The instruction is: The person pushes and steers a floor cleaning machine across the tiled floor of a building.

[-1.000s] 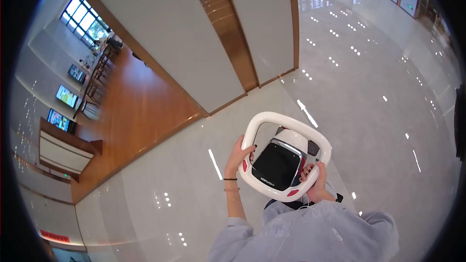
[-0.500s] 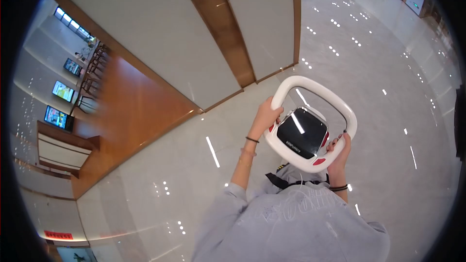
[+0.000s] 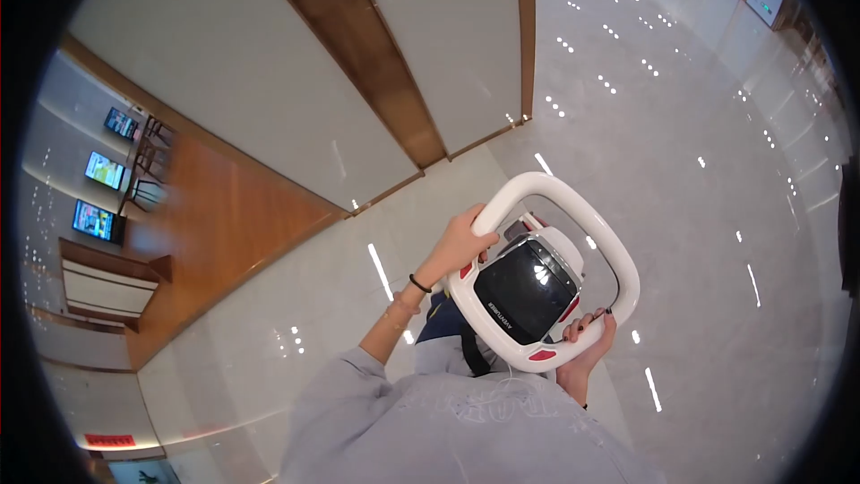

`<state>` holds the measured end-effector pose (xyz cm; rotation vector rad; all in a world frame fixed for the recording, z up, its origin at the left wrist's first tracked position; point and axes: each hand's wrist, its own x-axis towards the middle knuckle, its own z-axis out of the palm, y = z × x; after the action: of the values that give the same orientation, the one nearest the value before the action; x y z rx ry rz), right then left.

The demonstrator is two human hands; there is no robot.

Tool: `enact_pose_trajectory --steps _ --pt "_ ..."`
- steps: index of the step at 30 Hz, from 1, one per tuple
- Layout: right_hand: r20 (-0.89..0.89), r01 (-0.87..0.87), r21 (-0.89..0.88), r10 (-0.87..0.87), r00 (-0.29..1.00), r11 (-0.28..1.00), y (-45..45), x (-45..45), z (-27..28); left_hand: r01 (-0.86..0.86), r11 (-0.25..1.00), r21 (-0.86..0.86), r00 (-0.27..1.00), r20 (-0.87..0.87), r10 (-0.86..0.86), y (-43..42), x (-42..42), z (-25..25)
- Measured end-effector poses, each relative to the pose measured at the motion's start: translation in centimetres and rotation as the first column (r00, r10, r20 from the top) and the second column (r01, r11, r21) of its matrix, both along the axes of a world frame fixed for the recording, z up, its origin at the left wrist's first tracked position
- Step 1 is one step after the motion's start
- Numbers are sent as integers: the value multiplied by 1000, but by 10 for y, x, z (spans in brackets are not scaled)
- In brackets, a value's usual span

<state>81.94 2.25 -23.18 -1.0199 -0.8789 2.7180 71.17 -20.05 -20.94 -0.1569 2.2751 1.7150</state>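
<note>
A white ring-shaped handle (image 3: 616, 251) surrounds a black glossy panel (image 3: 527, 290) lettered "AVENTURIER", with a white body behind it. Red patches mark its lower corners. My left hand (image 3: 462, 242) is closed round the left side of the ring, thumb across the inner edge. At the lower right, my right hand (image 3: 587, 341) wraps the ring, its dark-nailed fingers showing inside. A black band circles my left wrist. The grey sweatshirt sleeves and front fill the bottom of the view.
A pale wall panel (image 3: 260, 63) with brown trim stands ahead. Left of it lies a wooden floor (image 3: 224, 215) with chairs and lit screens (image 3: 105, 170) beyond. Shiny grey floor tiles (image 3: 681, 215) extend to the right. A low white-fronted cabinet (image 3: 106, 287) is at far left.
Over the last second the ring handle rose and moved right, then came back down and left, both hands staying on it. The wall and screens have shifted left in view.
</note>
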Motion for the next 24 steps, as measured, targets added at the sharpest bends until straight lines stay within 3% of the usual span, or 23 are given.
enact_pose_trajectory --steps 6,17,24 --pt "-50 83 0 -83 995 997 -5 6 -1 82 996 22 996 42 -83 -2 -11 8" --pt "71 316 55 -320 945 947 -46 21 21 337 938 87 931 116 -345 -2 -50 23" --pt "-7 462 33 -462 887 886 -61 37 5 401 906 132 900 125 -417 -8 -49 12"
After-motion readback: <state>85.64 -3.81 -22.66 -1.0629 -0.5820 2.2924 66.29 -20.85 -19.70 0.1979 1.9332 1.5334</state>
